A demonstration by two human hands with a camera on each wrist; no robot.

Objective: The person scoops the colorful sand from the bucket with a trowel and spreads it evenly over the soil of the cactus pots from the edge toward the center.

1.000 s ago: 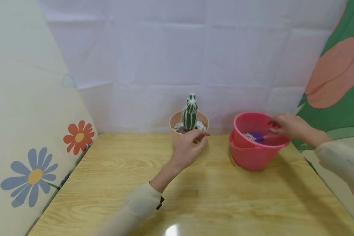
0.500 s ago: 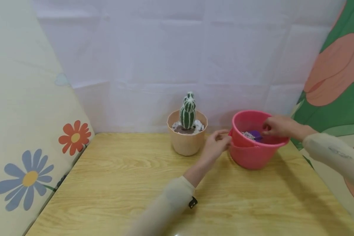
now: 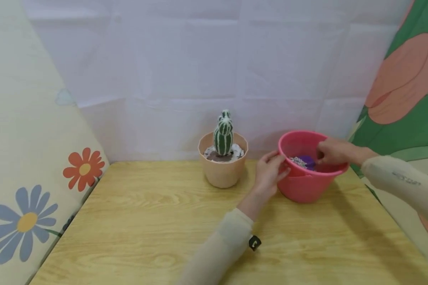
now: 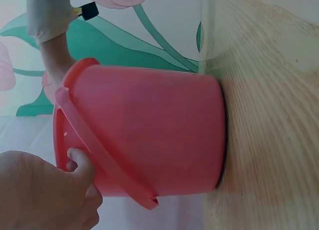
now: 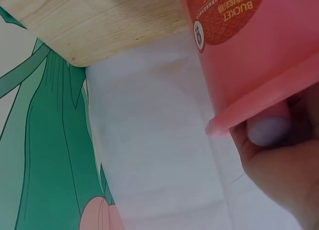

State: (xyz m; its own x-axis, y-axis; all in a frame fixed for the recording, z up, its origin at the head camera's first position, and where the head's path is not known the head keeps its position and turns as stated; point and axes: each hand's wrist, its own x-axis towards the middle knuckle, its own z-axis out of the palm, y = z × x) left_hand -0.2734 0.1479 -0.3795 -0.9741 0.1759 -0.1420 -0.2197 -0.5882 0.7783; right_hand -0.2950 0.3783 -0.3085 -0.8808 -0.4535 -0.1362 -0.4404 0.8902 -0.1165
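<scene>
A pink bucket [image 3: 303,186] stands on the table at the right, with pale gravel [image 3: 298,161] inside. My left hand [image 3: 269,172] grips its near-left rim; in the left wrist view the thumb lies against the outer wall by the handle [image 4: 107,152]. My right hand [image 3: 331,151] reaches over the far-right rim and holds a small shovel, whose purple blade [image 3: 308,162] lies at the gravel. In the right wrist view the rounded handle end [image 5: 269,129] pokes out of the curled hand. The bucket wall hides the blade there.
Left of the bucket, a peach flowerpot [image 3: 222,173] holds a green-and-white cactus [image 3: 223,136] with white stones and brown soil. A white cloth [image 3: 174,71] hangs behind the wooden table [image 3: 146,221]. Flower-patterned walls stand on both sides.
My left hand has moved right from in front of the flowerpot to the bucket's rim and taken hold. My right hand has lowered into the bucket and grasped the shovel.
</scene>
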